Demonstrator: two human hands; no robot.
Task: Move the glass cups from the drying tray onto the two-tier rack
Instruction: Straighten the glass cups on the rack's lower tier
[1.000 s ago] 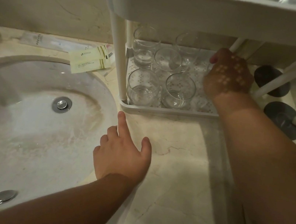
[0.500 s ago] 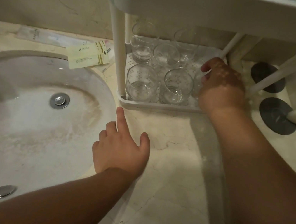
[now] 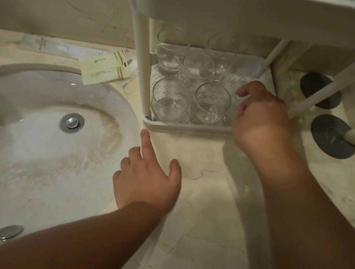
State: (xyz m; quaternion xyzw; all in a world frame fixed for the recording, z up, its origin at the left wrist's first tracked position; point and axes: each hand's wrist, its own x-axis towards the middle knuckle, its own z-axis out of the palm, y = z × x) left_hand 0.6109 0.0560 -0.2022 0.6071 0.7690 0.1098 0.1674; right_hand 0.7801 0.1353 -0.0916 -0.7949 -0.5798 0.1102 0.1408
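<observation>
The scene is dim with a warm yellowish cast. The bright part is the round white ceramic sink (image 3: 32, 134), which has a soft sheen. Under the white plastic two-tier rack (image 3: 261, 12) it is darker, and the clear glass cups (image 3: 170, 97) there carry small dotted highlights. A soft shadow lies on the beige marble counter (image 3: 206, 208). Straight lines bend at the edges from the wide lens. The lower forearms look slightly soft.
</observation>
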